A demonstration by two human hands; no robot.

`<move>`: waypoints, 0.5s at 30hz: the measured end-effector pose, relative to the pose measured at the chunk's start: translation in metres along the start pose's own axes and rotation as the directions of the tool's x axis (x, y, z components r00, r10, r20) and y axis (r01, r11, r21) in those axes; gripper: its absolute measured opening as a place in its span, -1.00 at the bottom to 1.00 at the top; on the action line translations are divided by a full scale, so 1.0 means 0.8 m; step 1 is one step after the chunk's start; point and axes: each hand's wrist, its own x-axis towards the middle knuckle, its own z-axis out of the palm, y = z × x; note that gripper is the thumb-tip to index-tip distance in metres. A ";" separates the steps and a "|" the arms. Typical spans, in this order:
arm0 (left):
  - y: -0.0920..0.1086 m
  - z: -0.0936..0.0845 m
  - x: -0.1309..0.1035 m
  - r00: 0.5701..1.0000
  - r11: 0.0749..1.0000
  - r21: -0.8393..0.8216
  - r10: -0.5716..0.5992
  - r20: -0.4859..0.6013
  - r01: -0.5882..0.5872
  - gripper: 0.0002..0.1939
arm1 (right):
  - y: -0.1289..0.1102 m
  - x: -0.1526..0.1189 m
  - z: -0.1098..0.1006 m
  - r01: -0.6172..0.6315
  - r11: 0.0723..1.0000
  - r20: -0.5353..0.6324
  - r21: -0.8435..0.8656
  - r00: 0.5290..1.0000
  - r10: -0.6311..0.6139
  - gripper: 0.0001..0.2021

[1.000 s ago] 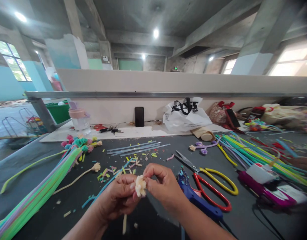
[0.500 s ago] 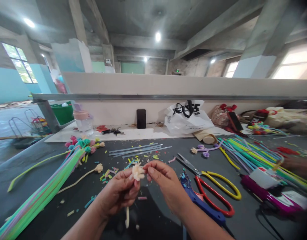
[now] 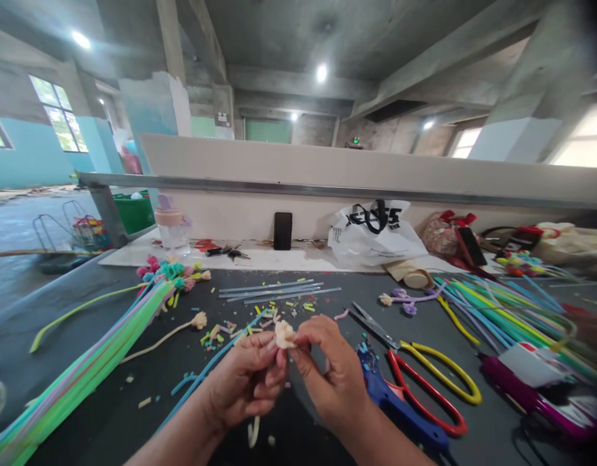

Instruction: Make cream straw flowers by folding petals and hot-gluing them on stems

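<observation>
A cream fuzzy flower (image 3: pixel 283 334) is held up between both hands at the centre, its pale stem (image 3: pixel 253 432) hanging below. My left hand (image 3: pixel 254 375) pinches it from the left, fingers curled under. My right hand (image 3: pixel 330 362) grips the flower's right edge between thumb and forefinger. Right of the hands lie a blue glue gun (image 3: pixel 400 408) and scissors (image 3: pixel 434 372) with one red and one yellow handle. A finished-looking cream flower on a stem (image 3: pixel 199 320) rests on the dark table to the left.
Green and purple stems (image 3: pixel 99 362) with colourful flower heads lie left. Clear sticks (image 3: pixel 279 289) and cut bits are beyond the hands. A phone (image 3: pixel 283 231), a bottle (image 3: pixel 172 226) and a white bag (image 3: pixel 376 233) stand behind. Purple tool (image 3: pixel 517 391) and more stems (image 3: pixel 493 310) lie right.
The view has shifted slightly, so things sit further right. My right thumb and fingers have closed in on the flower, whose head is turned. More of a blue stem shows beside my left forearm.
</observation>
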 end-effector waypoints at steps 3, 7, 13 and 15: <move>0.001 -0.001 0.000 1.000 1.000 -0.017 -0.001 0.025 0.002 -0.82 | 0.003 0.001 -0.001 0.005 1.000 0.022 -0.021 1.000 -0.005 -0.88; 0.002 -0.003 0.001 0.999 0.999 -0.039 -0.019 0.051 0.021 -0.83 | 0.005 -0.001 -0.004 -0.004 0.998 0.067 -0.060 0.998 0.008 -0.90; 0.006 -0.001 0.000 0.997 0.999 0.000 -0.032 0.073 0.032 -0.85 | 0.005 0.002 -0.005 0.003 0.990 0.106 -0.140 0.994 0.012 -0.93; 0.008 0.000 -0.001 0.996 0.998 0.047 -0.050 0.070 0.047 -0.82 | 0.005 0.003 -0.005 0.023 0.986 0.112 -0.163 0.994 -0.005 -0.94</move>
